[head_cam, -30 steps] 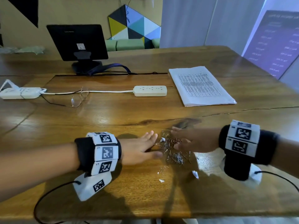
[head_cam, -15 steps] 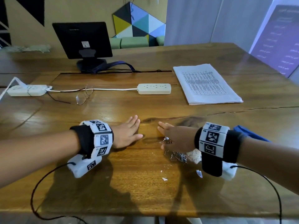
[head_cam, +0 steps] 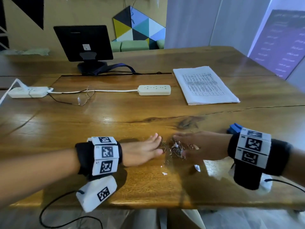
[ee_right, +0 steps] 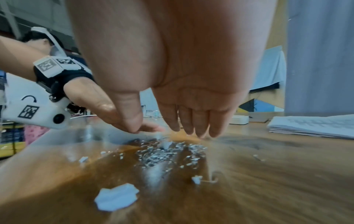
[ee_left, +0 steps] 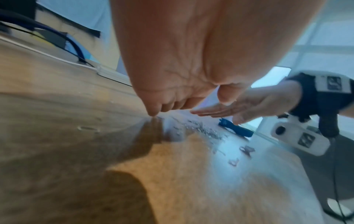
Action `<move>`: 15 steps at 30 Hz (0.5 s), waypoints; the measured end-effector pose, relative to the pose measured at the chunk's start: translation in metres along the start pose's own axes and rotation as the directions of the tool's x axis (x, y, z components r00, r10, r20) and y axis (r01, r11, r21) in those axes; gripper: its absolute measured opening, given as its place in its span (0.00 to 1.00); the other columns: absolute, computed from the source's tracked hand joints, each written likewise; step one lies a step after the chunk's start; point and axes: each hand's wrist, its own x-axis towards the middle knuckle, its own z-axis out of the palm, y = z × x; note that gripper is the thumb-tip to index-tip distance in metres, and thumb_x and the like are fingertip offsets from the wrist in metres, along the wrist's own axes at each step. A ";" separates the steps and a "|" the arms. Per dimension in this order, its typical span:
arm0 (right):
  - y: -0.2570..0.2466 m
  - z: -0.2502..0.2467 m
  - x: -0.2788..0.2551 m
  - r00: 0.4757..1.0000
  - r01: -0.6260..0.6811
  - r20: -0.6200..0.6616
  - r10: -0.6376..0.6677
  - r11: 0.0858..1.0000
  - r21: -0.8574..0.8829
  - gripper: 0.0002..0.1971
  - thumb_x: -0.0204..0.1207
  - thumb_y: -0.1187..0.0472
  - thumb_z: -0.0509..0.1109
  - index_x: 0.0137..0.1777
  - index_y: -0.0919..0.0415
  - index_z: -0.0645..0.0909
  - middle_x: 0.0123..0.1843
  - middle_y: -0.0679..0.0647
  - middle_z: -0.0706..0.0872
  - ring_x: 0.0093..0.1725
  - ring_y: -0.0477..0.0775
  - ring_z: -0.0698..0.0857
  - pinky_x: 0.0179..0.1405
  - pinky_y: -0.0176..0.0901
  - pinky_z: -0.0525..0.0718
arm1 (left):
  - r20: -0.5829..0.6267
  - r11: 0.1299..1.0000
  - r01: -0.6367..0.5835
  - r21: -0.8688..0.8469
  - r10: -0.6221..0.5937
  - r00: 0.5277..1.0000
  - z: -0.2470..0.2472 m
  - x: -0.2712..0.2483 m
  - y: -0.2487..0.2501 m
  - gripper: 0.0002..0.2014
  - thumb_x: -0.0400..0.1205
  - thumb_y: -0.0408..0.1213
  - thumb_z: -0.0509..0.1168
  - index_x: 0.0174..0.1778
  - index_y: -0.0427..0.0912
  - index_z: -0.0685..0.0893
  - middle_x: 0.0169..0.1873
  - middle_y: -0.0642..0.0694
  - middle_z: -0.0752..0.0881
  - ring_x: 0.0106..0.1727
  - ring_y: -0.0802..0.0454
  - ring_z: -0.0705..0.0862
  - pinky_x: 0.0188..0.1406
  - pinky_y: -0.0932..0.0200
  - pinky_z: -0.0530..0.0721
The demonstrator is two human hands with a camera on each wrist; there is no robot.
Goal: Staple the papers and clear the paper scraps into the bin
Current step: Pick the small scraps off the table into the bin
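Silver staples (head_cam: pixel 175 150) and white scraps (head_cam: pixel 164 173) lie heaped near the table (head_cam: pixel 148 192) edge. Half a second ago the hands sat further apart; now the left hand (head_cam: pixel 142 152) and right hand (head_cam: pixel 200 148), both flat with straight fingers and gripping nothing, have closed in on either side of the heap, probably raking it together. Papers (head_cam: pixel 204 85) lie far beyond the heap, their print too small to read.

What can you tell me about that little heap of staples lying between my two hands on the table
The staple pile is a loose heap of small, thin, silvery metal pieces with a few white paper scraps mixed in. It lies on the wooden table near its front edge, between the left hand and right hand, whose straight fingers flank it. Stray staples and scraps lie scattered toward the table's front edge.
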 end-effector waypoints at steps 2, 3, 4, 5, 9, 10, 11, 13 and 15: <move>0.008 0.001 -0.013 0.997 -0.060 -0.046 0.059 0.998 -0.019 0.34 0.83 0.41 0.49 0.84 0.51 0.41 0.85 0.46 0.42 0.84 0.48 0.51 0.81 0.42 0.49 | -0.077 0.999 0.035 0.001 -0.034 0.996 -0.009 -0.006 -0.008 0.41 0.78 0.64 0.36 0.81 0.42 0.35 0.81 0.49 0.33 0.84 0.54 0.38 0.81 0.59 0.42; 0.014 0.005 -0.019 0.993 -0.102 -0.060 0.099 0.993 -0.051 0.36 0.81 0.39 0.46 0.84 0.54 0.40 0.85 0.49 0.40 0.84 0.49 0.48 0.81 0.42 0.47 | -0.113 0.997 0.073 -0.005 -0.073 0.991 -0.013 -0.008 -0.014 0.43 0.76 0.65 0.36 0.81 0.42 0.35 0.81 0.47 0.33 0.84 0.53 0.37 0.81 0.58 0.42; 0.021 0.010 -0.023 0.987 -0.147 -0.074 0.140 0.984 -0.096 0.41 0.77 0.34 0.40 0.84 0.57 0.39 0.86 0.52 0.40 0.85 0.49 0.45 0.82 0.42 0.46 | -0.141 0.993 0.117 -0.019 -0.119 0.983 -0.017 -0.010 -0.021 0.45 0.75 0.66 0.36 0.81 0.41 0.35 0.81 0.46 0.33 0.84 0.52 0.36 0.82 0.57 0.41; 0.027 0.016 -0.026 0.982 -0.179 -0.085 0.169 0.974 -0.136 0.48 0.69 0.28 0.33 0.83 0.59 0.38 0.86 0.54 0.39 0.85 0.50 0.43 0.83 0.44 0.45 | -0.160 0.986 0.168 -0.015 -0.168 0.973 -0.019 -0.011 -0.029 0.47 0.73 0.68 0.35 0.82 0.40 0.34 0.81 0.45 0.32 0.83 0.52 0.35 0.82 0.56 0.40; 0.040 0.038 -0.031 0.956 -0.293 -0.012 0.293 0.951 -0.101 0.60 0.55 0.20 0.30 0.83 0.61 0.34 0.85 0.54 0.35 0.85 0.51 0.41 0.85 0.50 0.47 | -0.113 0.938 0.316 0.146 -0.301 0.947 -0.016 -0.016 -0.050 0.67 0.53 0.83 0.26 0.81 0.38 0.31 0.81 0.43 0.29 0.83 0.48 0.31 0.82 0.51 0.39; 0.037 0.040 -0.031 0.951 -0.308 -0.003 0.309 0.948 -0.079 0.60 0.55 0.20 0.32 0.82 0.61 0.33 0.85 0.54 0.34 0.85 0.50 0.41 0.85 0.50 0.46 | -0.093 0.932 0.319 0.170 -0.307 0.947 -0.012 -0.016 -0.049 0.65 0.54 0.82 0.27 0.80 0.38 0.30 0.81 0.43 0.28 0.83 0.48 0.31 0.82 0.50 0.40; 0.033 0.042 -0.030 0.950 -0.311 -0.001 0.312 0.948 -0.065 0.60 0.55 0.20 0.33 0.82 0.61 0.32 0.84 0.54 0.33 0.85 0.50 0.40 0.84 0.50 0.45 | -0.079 0.932 0.310 0.186 -0.301 0.950 -0.008 -0.016 -0.047 0.65 0.53 0.82 0.26 0.80 0.39 0.30 0.80 0.43 0.27 0.83 0.48 0.31 0.83 0.49 0.40; 0.022 0.045 -0.025 0.954 -0.299 -0.003 0.299 0.953 -0.051 0.61 0.55 0.19 0.35 0.81 0.61 0.30 0.84 0.54 0.31 0.84 0.51 0.38 0.84 0.51 0.44 | -0.047 0.935 0.275 0.223 -0.271 0.961 0.001 -0.015 -0.039 0.66 0.51 0.82 0.23 0.80 0.40 0.28 0.79 0.44 0.25 0.83 0.49 0.30 0.84 0.48 0.41; 0.012 0.047 -0.019 0.957 -0.289 -0.004 0.289 0.957 -0.036 0.61 0.58 0.19 0.37 0.81 0.63 0.29 0.83 0.55 0.30 0.84 0.52 0.37 0.84 0.51 0.44 | -0.047 0.934 0.256 0.250 -0.252 0.966 0.010 -0.010 -0.028 0.58 0.59 0.78 0.26 0.79 0.40 0.27 0.78 0.45 0.24 0.82 0.49 0.30 0.84 0.48 0.40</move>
